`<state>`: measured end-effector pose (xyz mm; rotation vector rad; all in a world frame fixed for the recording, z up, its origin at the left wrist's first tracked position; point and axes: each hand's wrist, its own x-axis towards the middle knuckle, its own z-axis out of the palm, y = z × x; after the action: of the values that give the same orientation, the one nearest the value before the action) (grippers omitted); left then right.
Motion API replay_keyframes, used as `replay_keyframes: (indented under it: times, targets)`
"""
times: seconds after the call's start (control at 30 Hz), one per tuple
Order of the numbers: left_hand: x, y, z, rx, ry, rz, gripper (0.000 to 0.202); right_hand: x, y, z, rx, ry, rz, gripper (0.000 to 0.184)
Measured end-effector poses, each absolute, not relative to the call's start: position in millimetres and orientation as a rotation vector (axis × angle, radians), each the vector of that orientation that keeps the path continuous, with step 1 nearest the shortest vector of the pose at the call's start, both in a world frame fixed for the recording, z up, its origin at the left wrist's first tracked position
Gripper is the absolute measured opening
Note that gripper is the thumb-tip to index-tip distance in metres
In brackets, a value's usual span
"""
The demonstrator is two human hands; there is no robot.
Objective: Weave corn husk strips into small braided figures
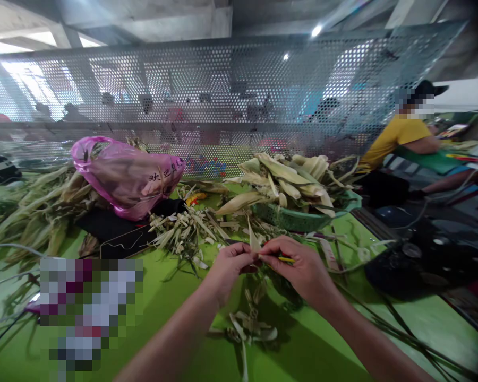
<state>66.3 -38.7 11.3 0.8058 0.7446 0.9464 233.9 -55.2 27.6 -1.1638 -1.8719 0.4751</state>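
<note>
A pale, pointed piece of corn husk (254,237) stands upright between my two hands, pinched at its lower end. My left hand (231,265) closes on it from the left with thumb and fingers. From the other side my right hand (297,263) grips the same base; a thin yellow stick-like thing (287,260) pokes out beneath its fingers, its kind unclear. Just below the hands, a knotted bundle of husk strips (252,326) lies on the green table (175,323). Husk scraps (189,228) are heaped beyond my left hand.
A green basket (298,217) piled with dried corn husks (295,178) stands behind my hands. A pink plastic bag (131,178) sits at the left, near more husks (51,207). Perforated metal panels (207,95) line the back. A person in yellow (402,135) sits at the right.
</note>
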Motion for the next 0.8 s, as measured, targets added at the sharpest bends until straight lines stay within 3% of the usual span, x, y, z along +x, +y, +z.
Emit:
replay_keyframes:
  times: [0.8]
  targets:
    - [66.8,-37.4,11.5,1.07,0.833,0.999,0.021,231.2,-56.7,27.8,-1.291,-1.789,0.596,0.005]
